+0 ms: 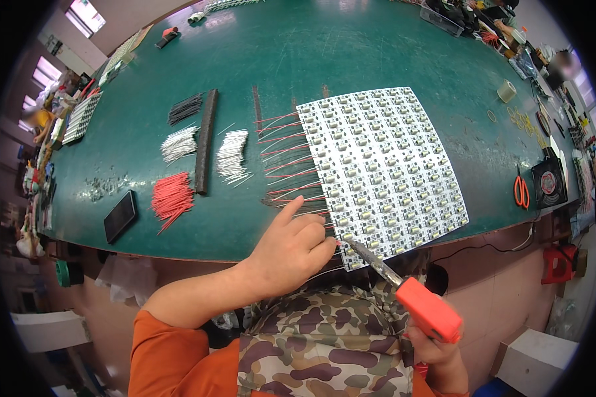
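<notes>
A white panel of many small circuit boards [384, 165] lies at the table's front edge, with red and white wires [285, 159] sticking out along its left side. My left hand [288, 251] is closed at the panel's lower left edge, its index finger raised. A bit of red wire [338, 243] shows at its fingertips; the rest of the wire is hidden. In my right hand [437, 351] is a red-handled soldering iron [430, 309]. Its tip meets the panel near the lower left corner, just right of my left fingertips.
Left of the panel lie bundles of red wires [172, 198], white wires [233, 157] and black wires [185, 109], with a dark bar [206, 142] between them. A phone [120, 216] is at the front left. Orange-handled scissors [521, 190] and a small fan [548, 180] sit at right.
</notes>
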Demonstrator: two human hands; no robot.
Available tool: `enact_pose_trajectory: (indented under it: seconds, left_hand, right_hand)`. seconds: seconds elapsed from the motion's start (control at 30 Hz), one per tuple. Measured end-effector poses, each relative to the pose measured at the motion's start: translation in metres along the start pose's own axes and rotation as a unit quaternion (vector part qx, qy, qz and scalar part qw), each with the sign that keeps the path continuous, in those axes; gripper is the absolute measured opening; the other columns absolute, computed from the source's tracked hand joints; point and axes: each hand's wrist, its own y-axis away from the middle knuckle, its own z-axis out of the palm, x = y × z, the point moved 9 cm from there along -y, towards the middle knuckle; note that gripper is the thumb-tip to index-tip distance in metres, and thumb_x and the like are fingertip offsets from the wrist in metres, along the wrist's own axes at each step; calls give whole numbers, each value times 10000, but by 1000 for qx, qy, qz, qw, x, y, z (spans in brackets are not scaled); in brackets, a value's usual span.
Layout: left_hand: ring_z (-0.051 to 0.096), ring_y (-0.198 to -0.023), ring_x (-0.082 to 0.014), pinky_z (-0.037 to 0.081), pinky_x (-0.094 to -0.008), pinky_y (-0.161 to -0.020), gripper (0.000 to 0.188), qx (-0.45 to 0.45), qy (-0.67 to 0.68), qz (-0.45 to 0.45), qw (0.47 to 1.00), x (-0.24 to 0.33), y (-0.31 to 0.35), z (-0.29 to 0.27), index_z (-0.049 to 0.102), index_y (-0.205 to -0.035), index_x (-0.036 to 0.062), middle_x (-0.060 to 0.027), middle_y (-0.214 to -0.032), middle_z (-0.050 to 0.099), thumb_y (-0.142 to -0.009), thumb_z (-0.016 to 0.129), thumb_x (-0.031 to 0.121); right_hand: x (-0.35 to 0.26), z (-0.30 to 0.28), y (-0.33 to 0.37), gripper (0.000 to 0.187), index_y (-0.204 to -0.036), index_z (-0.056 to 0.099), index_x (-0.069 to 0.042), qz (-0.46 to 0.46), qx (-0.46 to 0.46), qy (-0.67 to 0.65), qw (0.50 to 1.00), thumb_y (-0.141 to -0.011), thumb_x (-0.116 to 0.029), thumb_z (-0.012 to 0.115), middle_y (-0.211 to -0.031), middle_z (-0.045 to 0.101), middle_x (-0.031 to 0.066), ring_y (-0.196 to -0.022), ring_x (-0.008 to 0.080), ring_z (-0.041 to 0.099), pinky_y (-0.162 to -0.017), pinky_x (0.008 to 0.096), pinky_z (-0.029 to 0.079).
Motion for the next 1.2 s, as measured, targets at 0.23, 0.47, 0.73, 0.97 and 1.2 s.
enact_pose_trajectory:
  seconds: [0.23, 0.47, 0.73, 0.97, 1.2]
  left_hand:
    - [659, -1054, -255, 430, -590, -1089, 137, -8, 2, 4, 1000, -1, -1, 1, 719, -958, 87, -50, -874, 573, -825, 695, 114]
    - [657, -1049, -259, 442, -591, -1080, 131, -11, 10, 4, 1000, -1, -2, 1, 716, -946, 80, -55, -867, 576, -824, 697, 122]
    - [661, -1035, -260, 448, -587, -1074, 126, -7, 8, 4, 1000, 0, -3, 1, 715, -943, 82, -55, -864, 578, -825, 698, 124]
    - [658, -1038, -255, 453, -583, -1074, 133, -17, 4, 8, 1000, 0, -4, 2, 716, -945, 89, -51, -863, 571, -818, 693, 123]
    - [656, -1035, -254, 455, -578, -1070, 143, -19, 5, 8, 1000, -1, -4, 2, 716, -947, 87, -52, -862, 563, -812, 693, 128]
  right_hand:
    - [3, 4, -4, 606, -1299, 525, 30, 14, 5, -54, 998, -774, -87, 802, -947, 722, 162, -767, 323, 721, -707, 393, 570]
    - [0, 5, -10, 600, -1290, 525, 30, 4, 5, -42, 999, -769, -85, 800, -923, 712, 157, -715, 317, 699, -655, 386, 551]
    - [-9, 3, -15, 598, -1274, 533, 32, -39, 25, 12, 999, -747, -69, 797, -893, 702, 150, -699, 319, 694, -644, 389, 548]
    - [-2, 3, -11, 605, -1273, 536, 34, -5, 10, -24, 1000, -738, -62, 803, -891, 701, 148, -703, 322, 696, -653, 388, 553]
    - [-2, 0, -6, 595, -1279, 540, 34, -11, 9, -16, 1000, -759, -83, 804, -937, 707, 167, -736, 328, 705, -674, 393, 563]
